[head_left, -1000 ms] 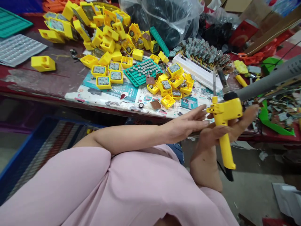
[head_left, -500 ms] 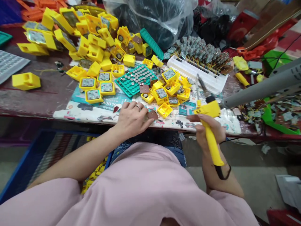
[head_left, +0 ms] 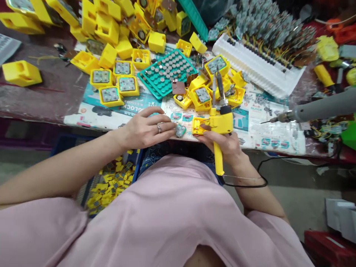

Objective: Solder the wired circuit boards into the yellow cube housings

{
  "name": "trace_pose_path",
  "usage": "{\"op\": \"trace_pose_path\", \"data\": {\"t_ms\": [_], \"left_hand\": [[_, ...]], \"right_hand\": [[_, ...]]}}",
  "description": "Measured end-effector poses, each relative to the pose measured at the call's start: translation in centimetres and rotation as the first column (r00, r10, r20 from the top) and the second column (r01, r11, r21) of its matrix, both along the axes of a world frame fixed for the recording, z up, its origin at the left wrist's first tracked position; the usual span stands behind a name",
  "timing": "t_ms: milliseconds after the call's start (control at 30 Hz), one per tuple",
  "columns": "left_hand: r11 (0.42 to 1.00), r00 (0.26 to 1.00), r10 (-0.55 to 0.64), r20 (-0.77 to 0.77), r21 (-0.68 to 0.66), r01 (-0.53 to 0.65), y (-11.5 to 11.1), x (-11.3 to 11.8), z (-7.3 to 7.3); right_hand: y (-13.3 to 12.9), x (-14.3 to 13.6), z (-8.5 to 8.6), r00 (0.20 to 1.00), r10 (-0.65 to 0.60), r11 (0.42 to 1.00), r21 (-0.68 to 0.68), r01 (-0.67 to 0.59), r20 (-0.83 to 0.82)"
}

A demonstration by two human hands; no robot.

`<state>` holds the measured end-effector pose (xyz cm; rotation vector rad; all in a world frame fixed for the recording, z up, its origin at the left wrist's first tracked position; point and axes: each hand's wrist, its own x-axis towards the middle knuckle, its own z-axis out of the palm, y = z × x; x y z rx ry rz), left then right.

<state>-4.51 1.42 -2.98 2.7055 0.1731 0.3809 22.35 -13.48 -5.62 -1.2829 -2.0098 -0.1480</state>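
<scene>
My left hand (head_left: 147, 128), with a ring on one finger, lies low over the front edge of the worktable. Its fingertips hold a small circuit board (head_left: 180, 129), whose silvery-green face shows; the thumb is hidden. My right hand (head_left: 226, 144) is wrapped round the grip of a yellow soldering gun (head_left: 221, 122), its metal tip pointing away from me. An open yellow housing (head_left: 198, 126) sits just left of the soldering gun, close to my right fingers. Whether those fingers touch it, I cannot tell.
A green tray (head_left: 167, 74) of small round metal parts stands mid-table. Yellow housings (head_left: 107, 27) are heaped behind it. At the right are a white foam rack (head_left: 256, 68) with wired boards and a grey electric screwdriver (head_left: 319, 105). A blue crate (head_left: 137, 167) of yellow parts stands below.
My right hand has brought the soldering gun leftward, closer to my left hand. The board at my left fingertips showed a brown face before and now shows its silvery-green one. The view has shifted closer.
</scene>
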Motion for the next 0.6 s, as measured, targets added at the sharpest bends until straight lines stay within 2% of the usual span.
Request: {"op": "trace_pose_path", "data": {"t_ms": [67,200,233,300,433,500,600], "left_hand": [[0.999,0.998,0.046,-0.052,-0.016,-0.047,-0.1,-0.7,0.5],[0.965,0.964,0.264,-0.034,-0.002,-0.264,-0.9,-0.1,2.1],[0.965,0.964,0.262,-0.042,-0.008,-0.262,-1.0,0.4,2.5],[0.982,0.978,0.187,-0.089,0.0,-0.187,-1.2,1.7,3.0],[0.994,0.97,0.097,-0.222,0.062,-0.086,-1.2,3.7,3.1],[0.995,0.965,0.093,-0.245,0.047,-0.084,-1.0,4.2,3.0],[0.986,0.958,0.154,-0.244,-0.032,-0.166,-0.7,4.6,3.0]], "right_hand": [[-0.2,-0.2,0.4,0.999,-0.037,0.997,0.067,0.036,0.01],[0.0,0.1,0.8,0.997,-0.054,0.993,0.101,0.06,-0.055],[0.1,0.2,0.8,0.997,-0.049,0.993,0.103,0.054,-0.057],[0.3,0.3,0.7,0.998,-0.042,0.993,0.107,0.046,-0.036],[0.6,0.1,0.4,0.998,-0.046,0.997,0.068,0.043,0.036],[0.7,-0.1,0.2,0.997,-0.048,0.998,0.05,0.045,0.059],[0.9,-0.6,0.1,0.994,-0.094,0.995,0.027,0.093,0.052]]}}
